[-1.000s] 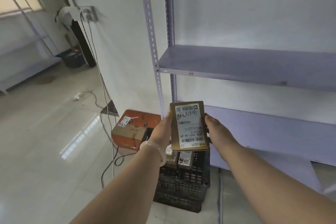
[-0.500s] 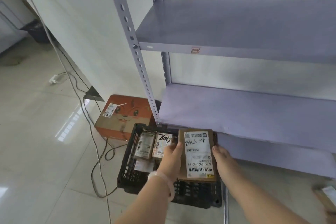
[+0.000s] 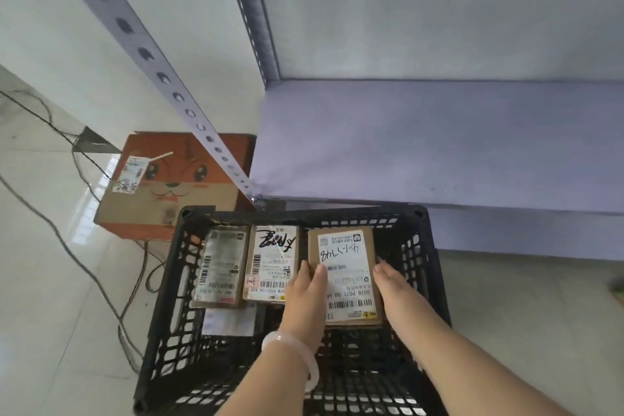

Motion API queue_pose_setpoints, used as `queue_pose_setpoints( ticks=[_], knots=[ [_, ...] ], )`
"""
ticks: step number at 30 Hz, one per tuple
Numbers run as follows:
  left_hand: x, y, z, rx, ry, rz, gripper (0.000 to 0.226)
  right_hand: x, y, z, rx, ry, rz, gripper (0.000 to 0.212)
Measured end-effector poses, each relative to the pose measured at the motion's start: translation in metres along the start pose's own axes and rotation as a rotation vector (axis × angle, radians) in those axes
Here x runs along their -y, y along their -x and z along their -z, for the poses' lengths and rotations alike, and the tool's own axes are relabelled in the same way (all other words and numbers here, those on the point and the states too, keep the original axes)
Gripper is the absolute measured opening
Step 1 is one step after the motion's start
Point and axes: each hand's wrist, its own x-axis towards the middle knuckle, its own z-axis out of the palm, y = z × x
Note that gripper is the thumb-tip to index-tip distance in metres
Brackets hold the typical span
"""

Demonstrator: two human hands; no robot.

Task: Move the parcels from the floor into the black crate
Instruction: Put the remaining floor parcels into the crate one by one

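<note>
Parcel status: the flat brown cardboard parcel [image 3: 347,267] with a white printed label lies label-up inside the black plastic lattice crate [image 3: 435,267], in its far right part. It sits between the two hands. The left hand [image 3: 305,297] grips the left edge, with the thumb laid on the label. The right hand [image 3: 395,284] clamps the right edge, fingers running along it. Whether the parcel already rests on the crate floor cannot be told.

Change from half a second ago: the parcel was held higher, above the crate. It is now down within the walls, level with the two parcels already there.

Both forearms reach forward and down over the near rim. A white bangle [image 3: 304,355] circles the left wrist.

Just left of the held parcel lies a brown parcel with black marker scrawl [image 3: 270,263]. Further left lies a parcel with a glossy label [image 3: 221,267]. The crate stands on a pale tiled floor [image 3: 50,331], near a low grey metal shelf [image 3: 439,145]. An orange cardboard box with a cartoon face [image 3: 162,186] stands at the crate's far left. Black cables [image 3: 84,267] trail across the floor on the left.
</note>
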Motion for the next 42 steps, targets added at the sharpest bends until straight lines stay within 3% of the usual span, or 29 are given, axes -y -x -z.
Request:
queue_pose_setpoints(
  ticks=[3,7,14,18,23,27,35,42],
  knots=[
    [0.006,-0.01,0.0,0.025,-0.012,0.035,0.061,0.0,-0.018,-0.009,-0.002,0.028,-0.035,0.048],
    [0.008,-0.021,-0.007,0.068,0.029,0.08,0.062,-0.003,-0.034,-0.011,-0.035,0.014,-0.081,0.05],
    [0.015,-0.029,-0.011,0.045,-0.045,0.003,0.058,-0.016,-0.053,-0.014,-0.041,-0.051,-0.137,0.056],
    [0.012,-0.027,-0.015,0.041,-0.001,0.086,0.062,-0.017,-0.057,-0.015,-0.04,-0.026,-0.141,0.056],
    [0.008,-0.023,-0.018,-0.001,0.043,0.09,0.065,-0.014,-0.051,-0.013,-0.066,-0.033,-0.09,0.053],
    [-0.003,-0.018,-0.016,-0.038,0.04,0.061,0.063,-0.006,-0.039,-0.001,-0.18,-0.019,-0.015,0.052],
    [-0.058,0.029,0.002,-0.03,-0.008,0.022,0.055,0.037,0.02,0.026,-0.251,-0.09,0.053,0.054],
    [-0.162,0.138,-0.001,0.191,-0.141,-0.186,0.046,0.101,0.162,0.083,-0.445,-0.145,0.213,0.052]
  ],
)
